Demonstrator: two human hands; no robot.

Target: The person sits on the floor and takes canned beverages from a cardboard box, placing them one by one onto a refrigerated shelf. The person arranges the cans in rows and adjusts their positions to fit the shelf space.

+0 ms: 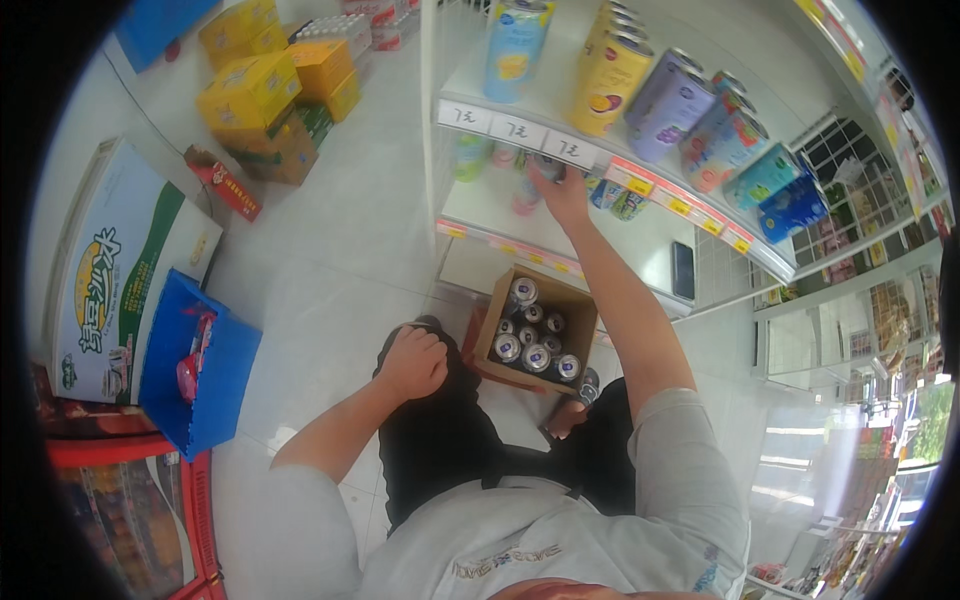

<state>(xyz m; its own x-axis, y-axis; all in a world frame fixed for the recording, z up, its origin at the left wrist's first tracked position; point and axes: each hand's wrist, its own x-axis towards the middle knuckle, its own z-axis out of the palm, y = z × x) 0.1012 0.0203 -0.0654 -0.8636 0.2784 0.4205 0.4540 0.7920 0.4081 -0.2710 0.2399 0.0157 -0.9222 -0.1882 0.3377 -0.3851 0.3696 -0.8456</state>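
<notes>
My right hand (564,193) reaches onto the lower shelf (487,206), under the front edge of the shelf above. Its fingers are around a drink can (550,168), partly hidden by the hand and the shelf edge. Several other cans stand beside it, among them a green can (469,157) at the left. My left hand (415,361) rests on my left knee with its fingers curled and nothing visible in them. Between my feet and the shelf stands an open cardboard box (491,337) holding several upright cans (535,357) with silver tops.
Tall cans (611,82) line the upper shelf, above price labels (517,129). A phone (682,270) lies at the lower shelf's right end. Yellow cartons (247,90) are stacked at the far left. A blue bin (236,360) sits beside a chest freezer (112,277).
</notes>
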